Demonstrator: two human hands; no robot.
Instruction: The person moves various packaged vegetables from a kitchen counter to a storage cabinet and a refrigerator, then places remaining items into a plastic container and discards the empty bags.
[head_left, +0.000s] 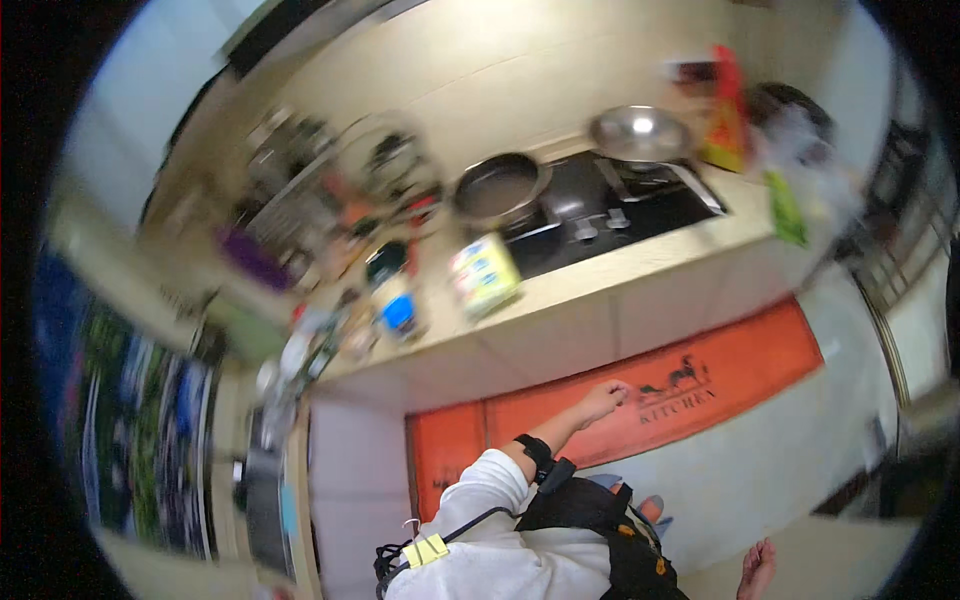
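My left hand (606, 400) hangs over the orange floor mat (555, 420), its fingers loosely bent and nothing seen in it. Around that forearm sits a black strap (535, 453). My right hand (757, 568) shows low at the right edge of the view, above the pale floor; it is loosely curled and appears to hold nothing. Neither hand touches the counter (577, 292). On the counter in front of me lie a yellow-green soft pack (486, 276) and a jar with a blue label (397, 309). Motion blurs much of the view.
On the black gas hob (600, 217) stand a dark frying pan (499, 187) and a shiny steel pan (641, 133). A red-yellow package (726, 127) and a plastic bag (806, 157) sit at the right. A dish rack (292, 187) and glass lid (390, 161) stand left.
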